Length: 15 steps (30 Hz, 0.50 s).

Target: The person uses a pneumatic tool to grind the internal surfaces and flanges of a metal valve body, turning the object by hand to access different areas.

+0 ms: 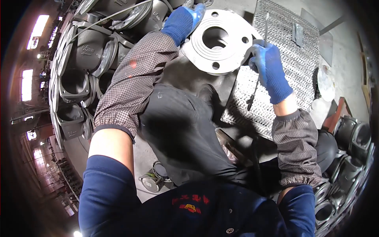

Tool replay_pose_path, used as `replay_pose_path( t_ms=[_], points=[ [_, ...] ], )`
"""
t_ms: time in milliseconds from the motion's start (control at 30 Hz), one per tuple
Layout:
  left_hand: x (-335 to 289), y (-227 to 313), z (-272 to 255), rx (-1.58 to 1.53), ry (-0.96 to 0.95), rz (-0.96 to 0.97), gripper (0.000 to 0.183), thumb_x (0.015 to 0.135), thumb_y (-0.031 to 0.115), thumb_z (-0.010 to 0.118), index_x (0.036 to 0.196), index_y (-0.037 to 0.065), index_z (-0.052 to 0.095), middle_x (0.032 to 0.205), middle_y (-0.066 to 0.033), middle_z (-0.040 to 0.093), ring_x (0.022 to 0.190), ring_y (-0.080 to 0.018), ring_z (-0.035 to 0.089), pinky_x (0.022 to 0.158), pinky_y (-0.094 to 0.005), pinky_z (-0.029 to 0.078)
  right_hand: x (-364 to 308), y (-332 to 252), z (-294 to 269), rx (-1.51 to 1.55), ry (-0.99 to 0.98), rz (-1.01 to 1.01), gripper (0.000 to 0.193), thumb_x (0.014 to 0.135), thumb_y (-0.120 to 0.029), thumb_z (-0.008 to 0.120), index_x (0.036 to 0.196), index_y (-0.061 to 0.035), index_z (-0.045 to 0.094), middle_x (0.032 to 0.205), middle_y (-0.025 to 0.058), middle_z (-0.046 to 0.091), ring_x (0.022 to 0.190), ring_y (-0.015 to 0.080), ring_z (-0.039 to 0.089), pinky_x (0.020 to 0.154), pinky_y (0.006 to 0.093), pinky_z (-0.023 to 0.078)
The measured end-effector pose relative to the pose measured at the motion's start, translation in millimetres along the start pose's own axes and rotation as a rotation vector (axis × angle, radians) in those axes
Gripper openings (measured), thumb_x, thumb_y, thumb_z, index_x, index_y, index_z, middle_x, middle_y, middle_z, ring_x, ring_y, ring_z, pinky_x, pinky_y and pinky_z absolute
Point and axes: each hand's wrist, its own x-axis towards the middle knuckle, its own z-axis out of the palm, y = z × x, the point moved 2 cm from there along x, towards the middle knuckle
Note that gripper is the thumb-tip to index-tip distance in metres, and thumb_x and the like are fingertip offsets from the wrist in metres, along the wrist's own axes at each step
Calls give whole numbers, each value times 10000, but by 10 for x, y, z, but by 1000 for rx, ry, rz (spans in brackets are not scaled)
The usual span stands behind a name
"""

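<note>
While your left hand (pixel 192 17), grip unclear, touches the far-left rim of the bolt-holed flange (pixel 233 43), your right hand (pixel 266 57) clasps, just right of it, a slim rod (pixel 267 27) whose long axis points away from you.

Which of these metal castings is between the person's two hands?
The bright, pale flanged casting, between the gloved left hand and right hand; the other castings, darker grey, are piled at the picture's left and lower right.
</note>
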Motion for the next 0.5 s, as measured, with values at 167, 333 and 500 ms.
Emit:
replay_pose_path(
  t_ms=[167,333,500],
  points=[
    [-102,632,70,-88,-89,4,642,882,568,415,966,-22,655,901,-217,657,885,-319,626,815,-354,458,-533,-120,-355,14,119,-59,209,797,-67,483,925,80,560,638,65,531,479,92,474,429,224,374],
    [-166,1130,560,-52,-349,273,648,897,575,369,1000,-1,648,902,-208,659,851,-305,635,787,-375,472,-1026,112,-698,-23,244,-25,183,806,-101,475,880,49,548,654,59,531,502,104,496,449,230,397],
    [-413,1510,585,15,-392,389,642,897,552,373,1031,-16,640,966,-210,652,870,-298,635,793,-374,475,-1292,344,-1013,-78,118,-46,121,822,-62,484,855,30,556,728,66,568,588,152,570,557,234,472]
  ],
)
